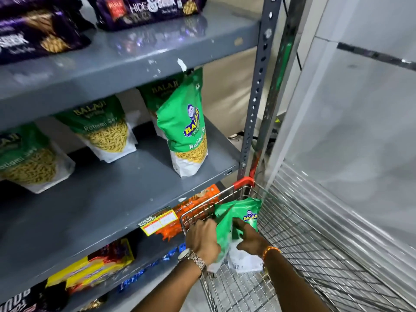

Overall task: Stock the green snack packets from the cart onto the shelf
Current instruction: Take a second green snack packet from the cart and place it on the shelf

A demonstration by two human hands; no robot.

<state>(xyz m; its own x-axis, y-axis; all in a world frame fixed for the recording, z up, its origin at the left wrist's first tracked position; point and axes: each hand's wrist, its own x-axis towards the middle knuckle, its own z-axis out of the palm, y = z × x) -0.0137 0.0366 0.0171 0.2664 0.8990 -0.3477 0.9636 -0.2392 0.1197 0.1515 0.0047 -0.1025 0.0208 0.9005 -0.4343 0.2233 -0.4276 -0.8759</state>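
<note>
Grey shelf [135, 183] beside cart [315, 255]; both grips, L hand [203, 238] & R hand [251, 240], clutch green packets [238, 216].

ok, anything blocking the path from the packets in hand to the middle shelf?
Nothing visible. Both hands, left hand and right hand, grip green packets over the cart. The middle shelf has bare front space between the standing packets, open to approach.

You had purple biscuit packs [144, 10] on the top tier, an orange cookie box [191, 208] and yellow packs [94, 266] lower down.
</note>
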